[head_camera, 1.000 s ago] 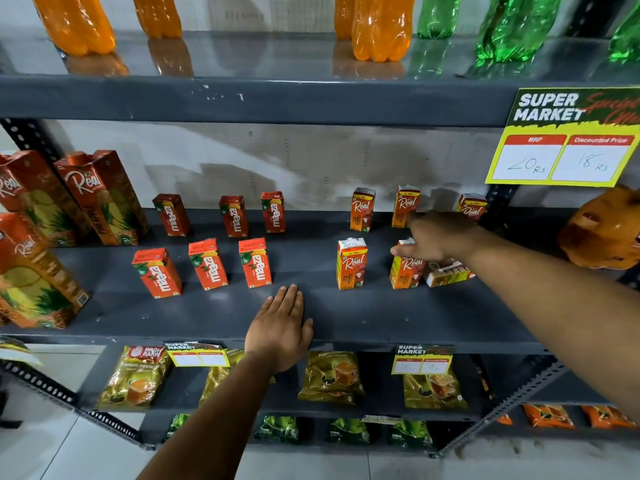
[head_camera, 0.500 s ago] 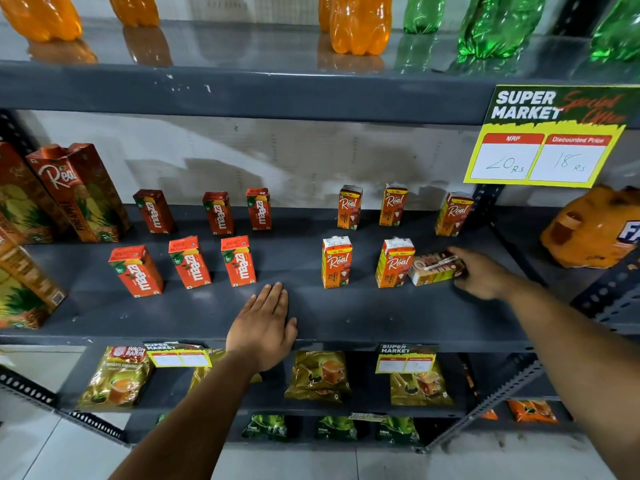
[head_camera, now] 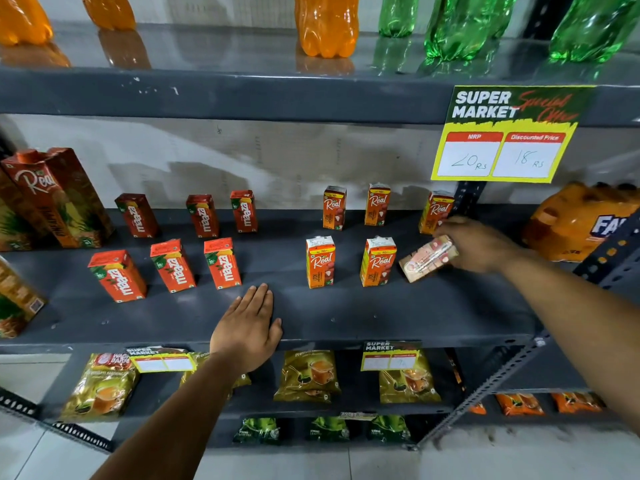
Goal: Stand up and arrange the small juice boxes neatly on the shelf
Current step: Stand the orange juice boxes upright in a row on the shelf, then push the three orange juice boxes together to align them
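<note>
On the grey middle shelf (head_camera: 346, 320) stand small juice boxes in two rows. At the left are several red Maaza boxes (head_camera: 221, 263), upright. At the right are orange Real boxes (head_camera: 320, 261), upright, three at the back (head_camera: 376, 204) and two in front. My right hand (head_camera: 481, 245) grips one more Real box (head_camera: 424, 259), tilted on its side just right of the front row, one end lifted. My left hand (head_camera: 251, 329) lies flat, fingers together, on the shelf's front edge, holding nothing.
Large Real cartons (head_camera: 59, 199) stand at the shelf's left end, an orange wrapped soda pack (head_camera: 581, 223) at the right. Orange and green bottles (head_camera: 327, 26) fill the shelf above. A yellow price sign (head_camera: 502, 136) hangs down. Tea packets (head_camera: 308, 375) lie below.
My right hand left the upright front Real box, moved right, took hold of the lying box and has begun to lift and tilt it. The left hand stayed put.
</note>
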Available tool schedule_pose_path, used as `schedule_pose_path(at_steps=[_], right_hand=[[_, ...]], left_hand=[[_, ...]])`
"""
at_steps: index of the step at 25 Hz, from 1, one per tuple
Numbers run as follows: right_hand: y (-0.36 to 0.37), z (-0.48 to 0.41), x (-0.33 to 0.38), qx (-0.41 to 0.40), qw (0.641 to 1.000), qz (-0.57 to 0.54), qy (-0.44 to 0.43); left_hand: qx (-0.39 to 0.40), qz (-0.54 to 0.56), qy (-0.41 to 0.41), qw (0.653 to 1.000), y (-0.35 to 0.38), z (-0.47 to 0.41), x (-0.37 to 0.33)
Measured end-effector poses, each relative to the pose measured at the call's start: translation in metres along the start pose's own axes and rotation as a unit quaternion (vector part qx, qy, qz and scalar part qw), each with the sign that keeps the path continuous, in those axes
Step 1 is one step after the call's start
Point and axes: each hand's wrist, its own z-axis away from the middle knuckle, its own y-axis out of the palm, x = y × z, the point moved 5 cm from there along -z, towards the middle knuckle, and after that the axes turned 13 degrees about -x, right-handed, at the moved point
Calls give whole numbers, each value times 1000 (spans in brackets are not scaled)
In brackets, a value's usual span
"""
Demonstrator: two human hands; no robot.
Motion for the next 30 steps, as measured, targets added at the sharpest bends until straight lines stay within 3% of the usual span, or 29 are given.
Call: schedule_pose_path(at_steps=[3,6,14,18,24,30], right_hand=[[-18,-8,24,9,974,175,-146],[-18,-8,37,29,933,277,-227],[-19,-4,45,82,915,283,-277],[-27,-6,42,115,946,221,-207],[-20,-5,25,125,981,147,32],[-6,3,14,55,991,34,116]], left_hand=[[2,3,-2,1000,1,0,0],[1,7,-5,1000,1,0,0],[4,4,-7,1000,1,1,0],[9,7,-8,1000,0,2,0],[11,8,-14,1000,-4,2,-3],[7,18,-20,1000,-6,2,-4]])
